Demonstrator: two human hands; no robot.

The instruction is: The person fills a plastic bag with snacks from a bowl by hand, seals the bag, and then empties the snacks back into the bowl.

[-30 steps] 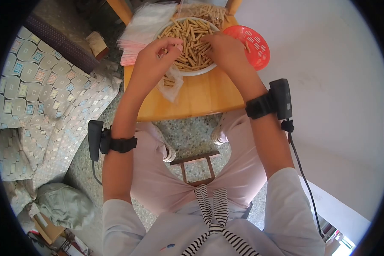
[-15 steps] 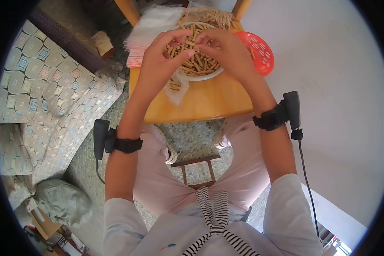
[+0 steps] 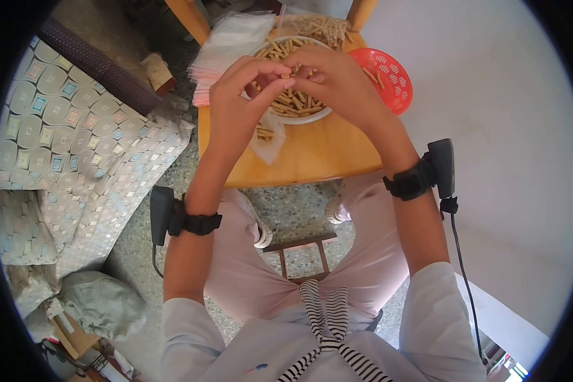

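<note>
Over a white bowl (image 3: 309,119) heaped with short tan stick pieces (image 3: 299,102), my two hands meet at the fingertips. My left hand (image 3: 242,89) pinches a small tan stick piece (image 3: 285,76) between thumb and index finger. From the other side, the fingertips of my right hand (image 3: 337,73) close on the same piece, most of which the fingers hide. A small clear plastic bag (image 3: 270,149) with a few stick pieces lies against the bowl's near left side, beside my left wrist.
The bowl stands on a wooden chair seat (image 3: 299,169). Flat plastic bags (image 3: 229,41) are stacked at its left, and a filled clear bag (image 3: 315,27) lies behind. A red slotted basket (image 3: 398,89) at the right holds a few sticks. A white wall (image 3: 490,95) borders the right.
My fingertips have come closer together around the small piece. More sticks are visible in the red basket, and the whole view has shifted slightly.
</note>
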